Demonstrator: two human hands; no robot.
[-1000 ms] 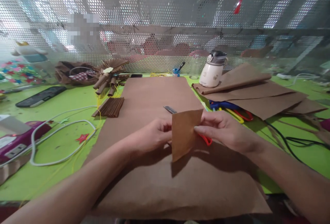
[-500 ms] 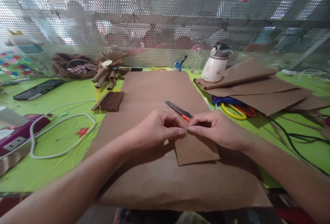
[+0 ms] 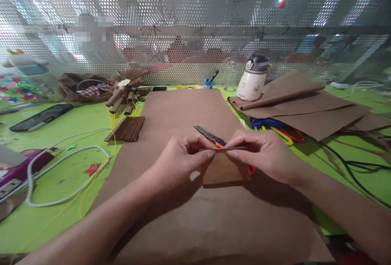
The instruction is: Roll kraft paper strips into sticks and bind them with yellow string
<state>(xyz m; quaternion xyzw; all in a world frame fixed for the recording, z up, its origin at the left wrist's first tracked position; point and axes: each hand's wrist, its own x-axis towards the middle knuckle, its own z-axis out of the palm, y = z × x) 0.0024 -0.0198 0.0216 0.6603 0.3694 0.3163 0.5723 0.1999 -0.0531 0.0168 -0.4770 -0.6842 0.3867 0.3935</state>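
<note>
Between my two hands is a small piece of brown paper point(image 3: 226, 171), its top edge pinched at both corners. My left hand point(image 3: 187, 155) is closed on the left end of that edge, thumb in front. On the right end, my right hand point(image 3: 259, 151) pinches the same edge. Just behind the fingers lies a utility knife point(image 3: 209, 135) with a dark blade and an orange part. Something red peeks out beside the paper's right side, mostly covered. Beneath everything stretches a large brown paper sheet point(image 3: 183, 216).
A pleated brown paper strip point(image 3: 130, 129) and rolled paper tubes point(image 3: 117, 101) lie left. White cable point(image 3: 69, 151), red star point(image 3: 92, 169) and purple power strip point(image 3: 24, 171) are further left. Right: white bottle point(image 3: 251, 82), stacked brown paper point(image 3: 308, 108), scissors with coloured handles point(image 3: 282, 134).
Both hands have spread apart along the paper's top edge, and the small paper has tilted up. The view has shifted slightly, so the table sits lower.
</note>
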